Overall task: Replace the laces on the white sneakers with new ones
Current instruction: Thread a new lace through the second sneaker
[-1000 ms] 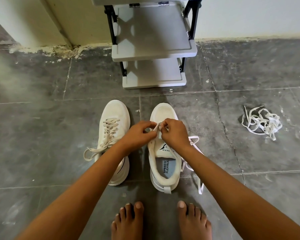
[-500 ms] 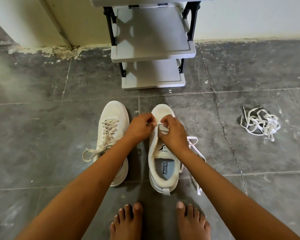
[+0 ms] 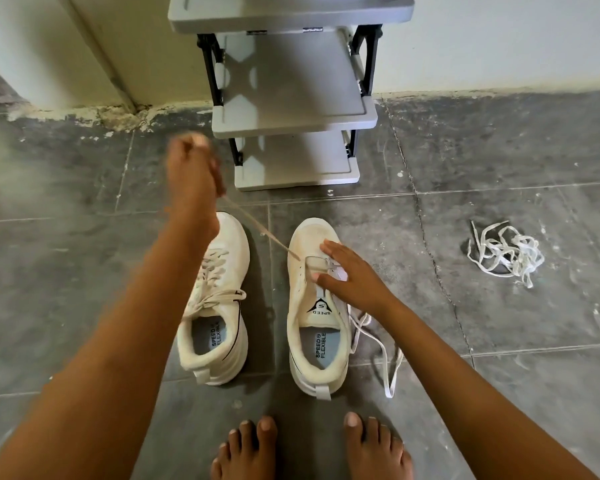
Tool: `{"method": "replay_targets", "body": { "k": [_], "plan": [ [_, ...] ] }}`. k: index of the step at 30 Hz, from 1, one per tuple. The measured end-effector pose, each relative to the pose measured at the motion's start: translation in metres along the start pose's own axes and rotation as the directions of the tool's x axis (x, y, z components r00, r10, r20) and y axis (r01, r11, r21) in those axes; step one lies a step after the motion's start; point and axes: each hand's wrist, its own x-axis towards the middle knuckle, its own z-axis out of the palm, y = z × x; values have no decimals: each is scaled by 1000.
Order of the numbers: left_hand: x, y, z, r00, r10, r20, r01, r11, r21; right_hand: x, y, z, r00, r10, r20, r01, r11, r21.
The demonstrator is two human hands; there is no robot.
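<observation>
- Left hand [image 3: 191, 168] is up high over the floor [image 3: 66, 289], well above the shoes, blurred with speed, fingers curled in and pinching one end of the lace [image 3: 264, 232].
- That lace runs in a taut, slanted line from the raised hand down to a front eyelet on the right sneaker [image 3: 310, 344], crossing the gap between the two shoes.
- Right hand [image 3: 350, 277] is down flat on the right sneaker, fingers straight and spread, thumb near the tongue, pressing on the eyelet rows. It grips nothing.
- One short crossbar of lace shows at the front eyelets, just beside the fingertips; the eyelets nearer the ankle look bare.
- The loose lace end [image 3: 385, 351] trails off the right sneaker's outer side and lies looped on the floor next to its heel.
- Left sneaker [image 3: 222, 341] sits just beside its partner, toes pointing the same way, fully laced in a beige tied lace [image 3: 219, 271] with the bow flopped towards the collar.
- Well off to the right, a tangled pile of laces [image 3: 506, 252] lies on the grey tiles.
- A grey shoe rack [image 3: 291, 98] stands against the wall beyond the toes.
- Bare feet [image 3: 246, 448] at the bottom edge, just behind the heels of the shoes.
</observation>
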Motion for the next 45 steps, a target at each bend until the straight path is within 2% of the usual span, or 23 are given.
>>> {"method": "replay_targets", "body": {
  "k": [1, 3, 5, 6, 7, 9, 11, 14, 15, 16, 17, 19, 21, 22, 24, 26, 27, 31, 33, 37, 40, 43, 45],
  "plan": [
    [-7, -15, -1, 999, -5, 53, -11, 955, 295, -1, 1, -1, 1000, -6, 7, 6, 1000, 2],
    [-27, -55, 0, 948, -163, 274, -108, 645, 757, -2, 2, -1, 1000, -10, 22, 10, 1000, 5],
    [-42, -88, 2, 848, -344, 402, -302, 308, 902, -3, 4, -1, 1000, -3, 27, 3, 1000, 19],
    [-48, -94, 4, 831, -347, 436, -364, 255, 896, -3, 5, -1, 1000, 3, 31, -4, 1000, 30],
    [-54, -92, 6, 826, -320, 464, -366, 322, 873, -3, 6, 0, 999, 11, 35, -13, 999, 42],
    [-52, -74, 9, 838, -254, 483, -198, 684, 703, -2, 7, 0, 999, 19, 36, -21, 998, 59],
    [-27, -32, 11, 895, -162, 415, 25, 949, 316, -2, 8, 2, 999, 17, 37, -19, 999, 51],
    [-12, 1, -16, 947, -39, 319, 131, 953, -274, -2, 9, 5, 998, 17, 52, -19, 999, 27],
    [-26, -13, -25, 938, -83, 335, 127, 986, -110, -2, 10, 5, 998, 23, 53, -25, 999, 24],
    [-54, -43, -36, 914, -206, 350, 105, 952, 286, -1, 10, 5, 998, 28, 53, -30, 999, 23],
    [-78, -65, -63, 899, -370, 234, 161, 776, 609, -1, 11, 5, 998, 32, 53, -33, 999, 20],
    [-152, -139, -112, 700, -640, 318, -72, 380, 922, 0, 11, 7, 998, 35, 51, -36, 999, 20],
    [-215, -195, -137, 655, -703, 278, -186, 207, 961, -1, 11, 9, 999, 32, 43, -33, 999, 28],
    [-215, -198, -138, 679, -648, 345, -266, 221, 938, -1, 11, 9, 999, 30, 39, -31, 999, 30],
    [-160, -163, -98, 778, -263, 571, -507, 273, 817, -1, 12, 10, 999, 27, 39, -29, 999, 29],
    [-86, -105, -32, 851, -104, 516, -436, 408, 802, 0, 13, 10, 999, 21, 37, -22, 999, 27],
    [-67, -90, -8, 845, -190, 500, -367, 474, 800, 0, 13, 10, 999, 18, 35, -19, 999, 27],
    [-44, -92, 7, 839, -307, 449, -321, 387, 864, 0, 12, 10, 999, 20, 35, -21, 999, 35],
    [-54, -91, 4, 808, -309, 502, -268, 566, 780, -1, 12, 9, 999, 26, 42, -27, 999, 26],
    [-42, -40, -4, 832, -258, 491, 204, 965, 163, -2, 15, 8, 998, 28, 57, -29, 999, 30],
    [-24, 4, -29, 832, -79, 549, 271, 922, -277, -2, 13, 10, 998, 33, 57, -36, 998, 60],
    [-11, 5, -35, 857, -185, 481, 168, 983, 79, -4, 12, 7, 997, 43, 64, -55, 980, 194],
    [-18, -22, -26, 838, -278, 470, -46, 821, 569, -4, 14, 1, 997, 62, -37, -48, 951, 305]
  ]
}}
